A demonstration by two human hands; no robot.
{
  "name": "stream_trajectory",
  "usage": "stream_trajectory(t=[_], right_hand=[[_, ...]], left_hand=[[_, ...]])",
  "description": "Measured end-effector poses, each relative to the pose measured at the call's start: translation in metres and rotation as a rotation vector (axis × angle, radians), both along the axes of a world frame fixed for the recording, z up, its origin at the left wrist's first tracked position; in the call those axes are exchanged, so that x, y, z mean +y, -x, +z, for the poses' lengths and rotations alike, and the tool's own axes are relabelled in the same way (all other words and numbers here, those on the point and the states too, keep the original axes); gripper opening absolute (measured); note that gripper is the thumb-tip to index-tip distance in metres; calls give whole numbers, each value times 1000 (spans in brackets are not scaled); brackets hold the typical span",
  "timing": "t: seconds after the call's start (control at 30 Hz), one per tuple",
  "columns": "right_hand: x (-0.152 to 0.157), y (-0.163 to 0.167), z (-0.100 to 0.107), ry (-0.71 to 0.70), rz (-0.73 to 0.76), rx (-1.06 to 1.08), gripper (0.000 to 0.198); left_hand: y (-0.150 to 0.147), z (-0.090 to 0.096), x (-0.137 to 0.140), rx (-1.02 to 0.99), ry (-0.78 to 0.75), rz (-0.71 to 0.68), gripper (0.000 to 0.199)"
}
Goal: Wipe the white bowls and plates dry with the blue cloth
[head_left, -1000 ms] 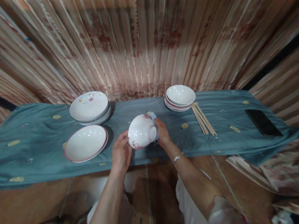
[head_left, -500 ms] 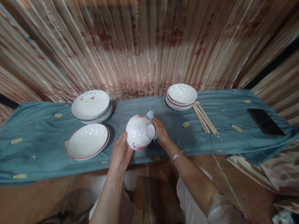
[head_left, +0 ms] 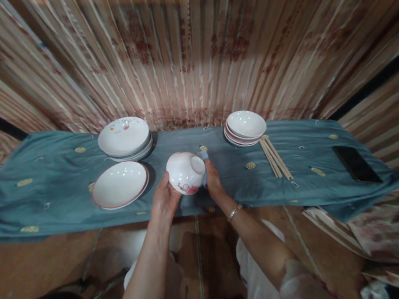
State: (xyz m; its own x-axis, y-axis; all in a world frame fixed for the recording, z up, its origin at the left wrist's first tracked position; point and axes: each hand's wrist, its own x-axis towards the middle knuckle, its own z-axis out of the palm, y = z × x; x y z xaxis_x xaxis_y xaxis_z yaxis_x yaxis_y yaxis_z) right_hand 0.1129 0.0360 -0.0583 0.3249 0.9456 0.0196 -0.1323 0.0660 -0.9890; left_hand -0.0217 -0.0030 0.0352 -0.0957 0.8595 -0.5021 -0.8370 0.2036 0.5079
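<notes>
"Where is the bowl (head_left: 184,172)?"

"In the middle of the frame, tipped on its side between the two hands, its foot toward the upper right. It looks to be held up off the tablecloth (head_left: 314,151)."

"What is different?"

"It is turned. Half a second ago its foot faced more squarely right and the red flowers sat toward the lower left; now a fuller spray shows along the bottom edge. I take that to mean another stretch of the bowl is being brought round to the cloth (head_left: 203,155)."

"And the grip?"

"The left hand (head_left: 165,196) grasps the left edge, thumb on the near side, fingers underneath. The right hand (head_left: 215,181) holds the cloth at the bowl's right side. Its fingertips are hidden, so I can't tell how hard it presses."

"What lies around them?"

"Left of centre, a white dish (head_left: 120,184) with a red rim, and just above it in the frame a stack of plates (head_left: 123,137) with a flowered top one. Right of centre, a stack of bowls (head_left: 245,123), with chopsticks (head_left: 276,158) running down from its lower right; whether they touch it, I can't tell."

"Anything farther out?"

"A flat black thing, perhaps a phone (head_left: 357,164), toward the right edge, and the striped curtain (head_left: 189,50) across the top."
</notes>
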Motion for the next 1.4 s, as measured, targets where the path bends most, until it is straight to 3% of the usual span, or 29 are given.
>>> stream_trajectory(t=[0.1,0.3,0.53,0.73,1.1,1.4], right_hand=[[-5,5,1,108,-22,-38,75],[-22,14,8,122,-7,-157,84],[-51,22,5,3,94,-308,85],[-67,25,10,15,170,-500,86],[-87,23,11,-322,222,-914,78],[-84,19,35,-393,333,-1211,55]], left_hand=[[0,2,2,-18,20,7,40],[-2,3,4,-80,42,49,41],[-6,15,5,-94,114,69,41],[-5,19,4,-155,126,58,45],[-7,19,4,-185,87,76,48],[-7,19,1,-182,43,3,50]])
